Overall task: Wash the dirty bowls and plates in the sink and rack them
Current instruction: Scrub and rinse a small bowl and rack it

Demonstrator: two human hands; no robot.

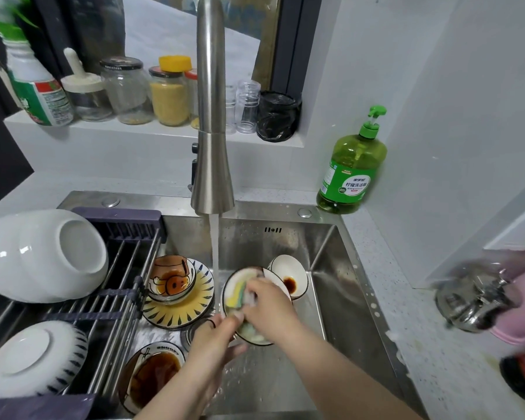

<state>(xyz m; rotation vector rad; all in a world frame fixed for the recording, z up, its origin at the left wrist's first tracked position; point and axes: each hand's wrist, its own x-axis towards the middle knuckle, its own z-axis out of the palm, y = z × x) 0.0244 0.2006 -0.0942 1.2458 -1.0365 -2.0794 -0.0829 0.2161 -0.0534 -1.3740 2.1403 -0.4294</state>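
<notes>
Over the sink, under the tap's stream: a white dark-rimmed plate, tilted, wet. Left hand pinching its lower edge. Right hand closed on a yellow-green sponge, pressed against the plate's face. Soap film there, perhaps; too blurred to confirm.

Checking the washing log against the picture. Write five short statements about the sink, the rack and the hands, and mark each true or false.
1. Water runs from the faucet. True.
2. The right hand presses a sponge into the dish. True.
3. The rack holds no dishes. False: two white bowls, and, lie upturned on it.
4. The soap bottle stands on the window ledge. False: it stands on the counter at the sink's right corner.
5. The left hand steadies the dish. True.
</notes>
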